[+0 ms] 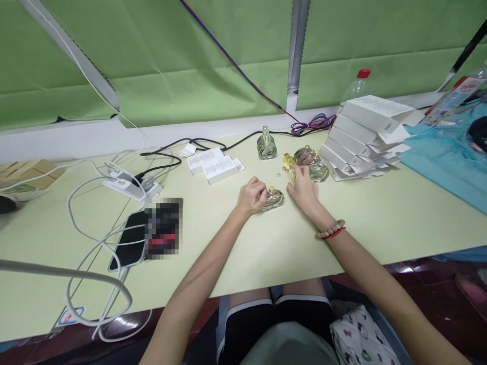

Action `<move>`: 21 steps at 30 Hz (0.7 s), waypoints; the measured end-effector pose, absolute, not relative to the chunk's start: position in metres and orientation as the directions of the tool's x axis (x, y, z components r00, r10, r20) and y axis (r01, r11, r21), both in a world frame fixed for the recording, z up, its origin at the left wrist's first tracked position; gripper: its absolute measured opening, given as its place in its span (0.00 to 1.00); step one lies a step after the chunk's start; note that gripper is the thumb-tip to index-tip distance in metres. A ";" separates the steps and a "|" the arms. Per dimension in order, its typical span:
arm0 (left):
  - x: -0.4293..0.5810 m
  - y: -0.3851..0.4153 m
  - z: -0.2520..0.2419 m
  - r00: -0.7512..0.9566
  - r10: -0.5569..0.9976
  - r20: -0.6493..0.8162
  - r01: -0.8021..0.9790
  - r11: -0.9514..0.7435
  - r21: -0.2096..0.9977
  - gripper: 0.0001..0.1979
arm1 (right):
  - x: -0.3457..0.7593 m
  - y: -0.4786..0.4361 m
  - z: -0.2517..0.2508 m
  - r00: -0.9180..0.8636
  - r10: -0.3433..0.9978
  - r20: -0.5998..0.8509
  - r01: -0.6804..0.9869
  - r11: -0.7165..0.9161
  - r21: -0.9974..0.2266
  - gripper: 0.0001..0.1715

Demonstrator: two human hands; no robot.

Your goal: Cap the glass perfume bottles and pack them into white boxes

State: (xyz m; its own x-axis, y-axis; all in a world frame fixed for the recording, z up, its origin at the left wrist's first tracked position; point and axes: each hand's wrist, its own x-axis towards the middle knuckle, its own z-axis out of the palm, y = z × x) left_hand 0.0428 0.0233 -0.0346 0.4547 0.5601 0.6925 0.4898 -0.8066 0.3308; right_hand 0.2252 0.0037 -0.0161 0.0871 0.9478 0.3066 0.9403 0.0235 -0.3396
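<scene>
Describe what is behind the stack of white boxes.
Behind the stack of white boxes, a clear bottle with a red cap shows its upper part; farther back hangs green fabric. The boxes hide the bottle's base and anything else there.

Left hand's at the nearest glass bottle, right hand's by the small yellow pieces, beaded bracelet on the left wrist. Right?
Bracelet's on the wrong side: head view shows the beaded bracelet on the right wrist. Left hand at the nearest glass bottle, right hand by the small yellow pieces: as you say.
</scene>
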 end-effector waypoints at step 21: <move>0.044 0.023 -0.035 0.383 0.733 0.562 0.597 -0.661 0.455 0.23 | 0.213 0.002 0.000 0.047 0.847 0.529 0.280 0.497 -0.821 0.18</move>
State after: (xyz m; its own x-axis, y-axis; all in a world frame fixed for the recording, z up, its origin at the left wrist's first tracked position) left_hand 0.0437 0.0229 -0.0349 0.3832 0.7331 0.5618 0.5966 -0.6608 0.4554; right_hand 0.2132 0.0024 0.0004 0.0467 0.8474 0.5289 0.2799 0.4972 -0.8212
